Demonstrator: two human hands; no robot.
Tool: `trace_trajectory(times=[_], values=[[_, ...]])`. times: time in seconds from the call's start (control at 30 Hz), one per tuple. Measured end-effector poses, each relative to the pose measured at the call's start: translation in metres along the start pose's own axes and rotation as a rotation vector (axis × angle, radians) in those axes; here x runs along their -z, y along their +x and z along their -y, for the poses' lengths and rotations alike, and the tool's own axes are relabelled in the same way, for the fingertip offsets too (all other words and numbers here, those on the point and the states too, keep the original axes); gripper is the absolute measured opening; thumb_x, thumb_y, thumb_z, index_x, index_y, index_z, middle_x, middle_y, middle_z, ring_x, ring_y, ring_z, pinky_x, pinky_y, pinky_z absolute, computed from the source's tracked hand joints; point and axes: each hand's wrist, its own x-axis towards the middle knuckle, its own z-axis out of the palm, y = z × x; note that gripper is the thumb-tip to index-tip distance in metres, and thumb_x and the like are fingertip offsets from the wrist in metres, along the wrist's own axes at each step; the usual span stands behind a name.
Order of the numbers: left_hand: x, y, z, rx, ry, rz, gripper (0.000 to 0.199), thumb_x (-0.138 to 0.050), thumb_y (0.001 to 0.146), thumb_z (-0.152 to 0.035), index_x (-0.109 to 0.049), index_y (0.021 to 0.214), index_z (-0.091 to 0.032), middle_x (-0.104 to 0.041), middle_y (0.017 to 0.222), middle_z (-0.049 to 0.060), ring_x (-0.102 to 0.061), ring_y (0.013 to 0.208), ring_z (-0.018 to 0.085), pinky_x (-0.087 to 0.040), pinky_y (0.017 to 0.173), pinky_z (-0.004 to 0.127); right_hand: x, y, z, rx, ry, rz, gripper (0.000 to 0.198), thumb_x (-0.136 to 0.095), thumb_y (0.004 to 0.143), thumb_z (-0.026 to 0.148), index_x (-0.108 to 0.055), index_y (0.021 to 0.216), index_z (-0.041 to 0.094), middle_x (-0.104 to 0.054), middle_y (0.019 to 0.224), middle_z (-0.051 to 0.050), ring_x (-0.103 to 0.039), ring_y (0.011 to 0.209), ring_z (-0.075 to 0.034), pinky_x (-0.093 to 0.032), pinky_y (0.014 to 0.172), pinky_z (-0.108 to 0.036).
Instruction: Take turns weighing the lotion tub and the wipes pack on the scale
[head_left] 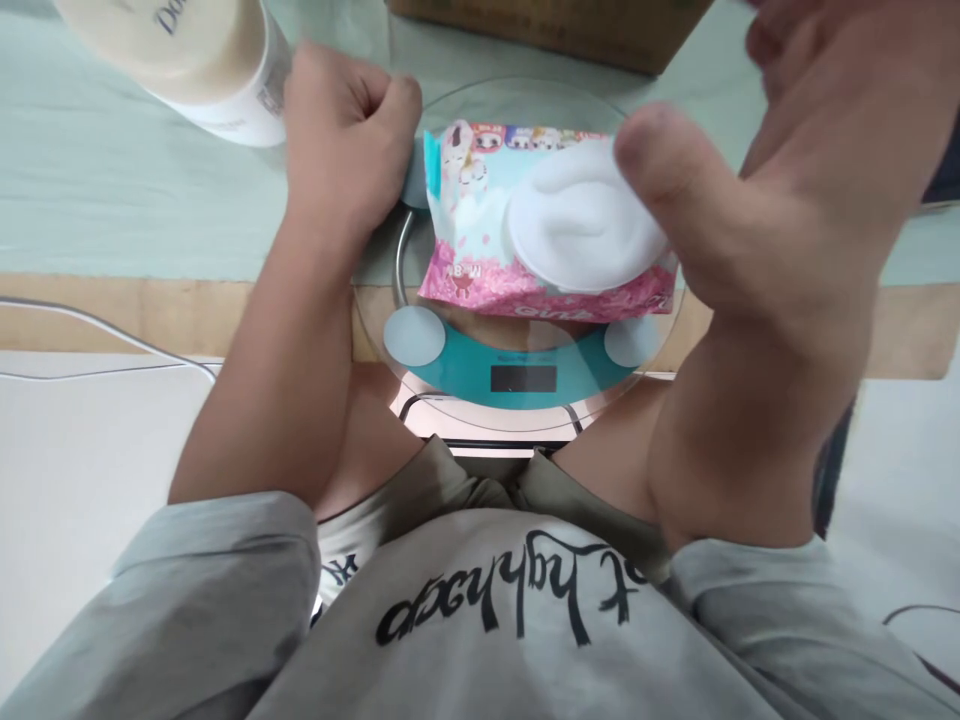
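Note:
A pink and pale-blue pack of wet wipes (480,215) with a white oval lid lies on a round glass scale (517,380) in front of me. My left hand (341,140) is curled into a fist at the scale's left rim, next to the pack, holding nothing that I can see. My right hand (757,190) hovers raised close to the camera above the pack's right end, fingers apart, thumb over the white lid. Whether it touches the pack is unclear. The scale's display is dark.
A white bottle (202,60) with dark lettering stands at the upper left, just beyond my left hand. A brown cardboard box (555,30) sits behind the scale. A white cable (105,345) runs along the left on a pale green cloth.

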Motion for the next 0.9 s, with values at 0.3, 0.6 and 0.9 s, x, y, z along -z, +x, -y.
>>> trace_trajectory(times=[0.3,0.6,0.9], values=[[-0.004,-0.001,0.011,-0.067,0.036,0.004,0.06,-0.047,0.065,0.023,-0.012,0.044,-0.022,-0.006,0.049,-0.005,-0.011,0.052,0.007,-0.01,0.056,0.036,0.003,0.012,0.015,-0.055,-0.217,0.559,0.072,-0.074,0.088,0.055,-0.062,0.157,0.038,-0.056,0.15,-0.001,-0.049,0.149,-0.023,-0.054,0.133,-0.042],[0.004,-0.005,0.012,-0.007,0.05,0.02,0.062,-0.053,0.069,0.019,-0.014,0.041,-0.021,-0.007,0.046,-0.005,-0.011,0.05,0.007,-0.011,0.054,0.037,0.011,-0.005,0.011,-0.005,-0.215,0.569,0.085,-0.067,0.092,0.08,-0.044,0.17,0.055,-0.044,0.153,-0.005,-0.052,0.142,-0.021,-0.058,0.128,-0.036],[0.005,-0.013,0.007,-0.058,0.026,-0.022,0.06,-0.053,0.081,0.009,-0.015,0.046,-0.021,-0.009,0.052,-0.003,-0.009,0.053,0.008,-0.007,0.057,0.038,0.003,-0.005,0.04,-0.03,-0.231,0.445,0.071,-0.075,0.095,0.061,-0.057,0.163,0.051,-0.056,0.155,0.004,-0.054,0.147,-0.021,-0.057,0.127,-0.041]])
